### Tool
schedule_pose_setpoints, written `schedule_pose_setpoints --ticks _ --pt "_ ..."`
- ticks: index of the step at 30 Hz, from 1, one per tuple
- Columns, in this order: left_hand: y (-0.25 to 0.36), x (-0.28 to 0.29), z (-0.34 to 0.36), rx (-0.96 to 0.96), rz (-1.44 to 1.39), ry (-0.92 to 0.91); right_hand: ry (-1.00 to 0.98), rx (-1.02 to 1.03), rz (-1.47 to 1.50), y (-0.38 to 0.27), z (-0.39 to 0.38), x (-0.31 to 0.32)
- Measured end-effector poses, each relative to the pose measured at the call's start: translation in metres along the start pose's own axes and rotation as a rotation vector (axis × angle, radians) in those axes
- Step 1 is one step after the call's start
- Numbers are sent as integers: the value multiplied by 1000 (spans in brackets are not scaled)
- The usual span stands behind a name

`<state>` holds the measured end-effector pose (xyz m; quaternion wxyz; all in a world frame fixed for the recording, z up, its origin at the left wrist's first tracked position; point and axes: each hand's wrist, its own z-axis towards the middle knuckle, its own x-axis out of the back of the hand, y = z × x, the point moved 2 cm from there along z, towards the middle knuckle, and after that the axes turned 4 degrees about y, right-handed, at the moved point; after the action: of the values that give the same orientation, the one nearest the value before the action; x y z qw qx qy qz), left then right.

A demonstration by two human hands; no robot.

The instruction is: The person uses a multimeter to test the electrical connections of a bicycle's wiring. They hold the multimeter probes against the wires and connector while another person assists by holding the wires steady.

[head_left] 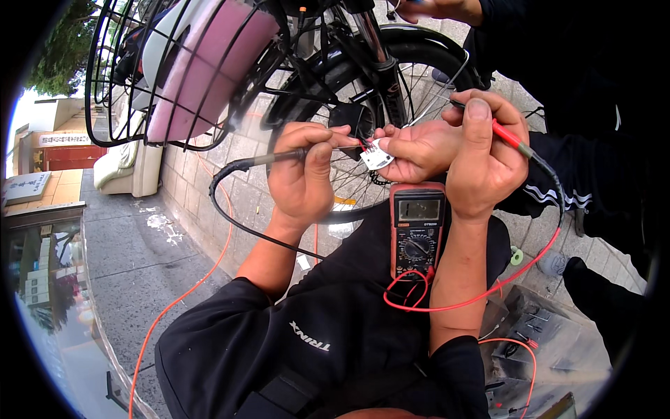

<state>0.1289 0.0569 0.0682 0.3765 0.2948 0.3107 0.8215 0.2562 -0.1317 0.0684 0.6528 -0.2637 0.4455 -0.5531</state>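
Note:
My left hand (300,174) pinches the black probe (276,158), its tip at the wires beside a small white circuit board (377,158). Another person's hand (422,150) holds that board. My right hand (488,160) grips the red-handled probe (508,134), pointed up-left with a dark end by the fingertips. Between my forearms, a red-and-black multimeter (417,237) rests on my leg, with red leads plugged into its lower part. Behind the board is a dark cylindrical housing (345,119) at the wheel; whether either probe tip touches metal I cannot tell.
A bicycle front wheel (412,38) and wire basket (105,91) with pink padding fill the top. A co-worker's dark-clothed body (565,84) is at right, another hand (433,8) top centre. An orange cable (181,300) crosses the paving at left; a metal tray (530,328) holds tools lower right.

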Motion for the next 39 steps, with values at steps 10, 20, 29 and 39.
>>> schedule_pose_setpoints --ticks 10,20,29,39 --pt "3 -3 2 17 90 -26 -425 15 71 -5 -3 -1" --pt "-3 -5 0 -18 83 -63 -360 -80 158 -2 -7 -3" --pt "-2 -5 -1 8 140 -90 -364 -114 125 -7 -3 -2" --pt "-2 -4 -2 39 173 -121 -233 -27 56 -3 4 1"
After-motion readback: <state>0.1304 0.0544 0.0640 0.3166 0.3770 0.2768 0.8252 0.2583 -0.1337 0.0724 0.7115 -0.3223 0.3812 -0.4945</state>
